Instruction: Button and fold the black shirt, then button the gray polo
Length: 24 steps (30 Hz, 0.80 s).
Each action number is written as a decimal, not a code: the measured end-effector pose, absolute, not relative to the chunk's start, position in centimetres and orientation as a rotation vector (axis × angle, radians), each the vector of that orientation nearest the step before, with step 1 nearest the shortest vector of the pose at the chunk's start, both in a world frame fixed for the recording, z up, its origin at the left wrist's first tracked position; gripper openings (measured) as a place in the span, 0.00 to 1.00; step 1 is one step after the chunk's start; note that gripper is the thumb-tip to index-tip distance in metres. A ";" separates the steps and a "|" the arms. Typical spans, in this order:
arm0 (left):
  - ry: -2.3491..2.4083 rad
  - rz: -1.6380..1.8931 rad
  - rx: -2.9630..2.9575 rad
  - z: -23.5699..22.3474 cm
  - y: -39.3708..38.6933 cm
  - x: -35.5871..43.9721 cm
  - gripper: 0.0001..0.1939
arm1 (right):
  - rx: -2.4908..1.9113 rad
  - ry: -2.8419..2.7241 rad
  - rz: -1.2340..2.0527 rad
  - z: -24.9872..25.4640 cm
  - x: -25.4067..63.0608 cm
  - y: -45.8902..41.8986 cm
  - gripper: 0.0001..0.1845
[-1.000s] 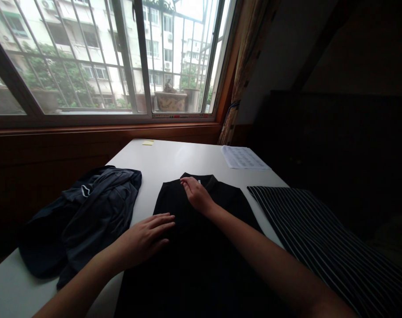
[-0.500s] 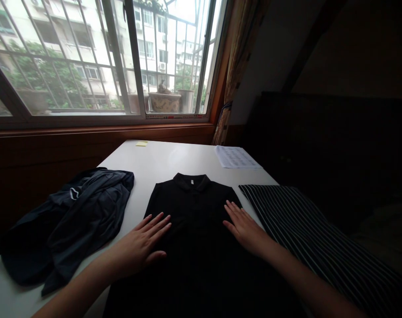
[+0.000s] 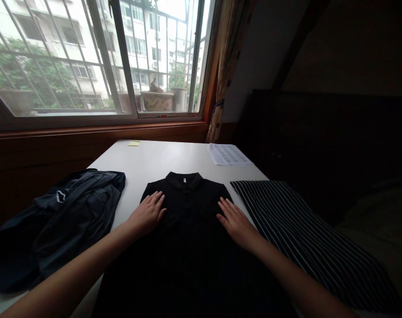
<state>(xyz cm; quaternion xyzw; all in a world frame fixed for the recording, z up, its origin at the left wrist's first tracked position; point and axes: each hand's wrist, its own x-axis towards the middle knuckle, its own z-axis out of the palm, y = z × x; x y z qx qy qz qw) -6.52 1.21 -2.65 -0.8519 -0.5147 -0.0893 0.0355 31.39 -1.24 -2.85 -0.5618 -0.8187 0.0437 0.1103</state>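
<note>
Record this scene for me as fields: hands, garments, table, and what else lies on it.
Left hand: open, laid on the black shirt near one shoulder
Right hand: open, laid on the opposite side
Black shirt: spread out, collar toward the window
Left of shirt: crumpled dark garment
Right of shirt: striped cloth
Table: white
Far end: yellow note, printed sheets

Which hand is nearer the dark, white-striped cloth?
Right. The right hand is just left of the dark, white-striped cloth; the left hand is farther off, across the black collared shirt.
</note>
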 end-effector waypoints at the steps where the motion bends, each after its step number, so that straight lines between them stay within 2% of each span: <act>1: -1.620 -0.278 -2.577 -2.9 2.1 -6.2 0.32 | -1.668 -2.381 0.115 -3.0 31.4 -1.0 0.38; 12: -1.795 -0.241 -2.498 -3.2 6.4 -6.0 0.34 | -1.803 -2.354 -0.006 -3.3 30.6 3.4 0.38; 24: -1.852 -0.320 -2.425 -2.8 8.3 -6.8 0.27 | -1.787 -2.274 -0.109 -4.1 30.0 5.0 0.36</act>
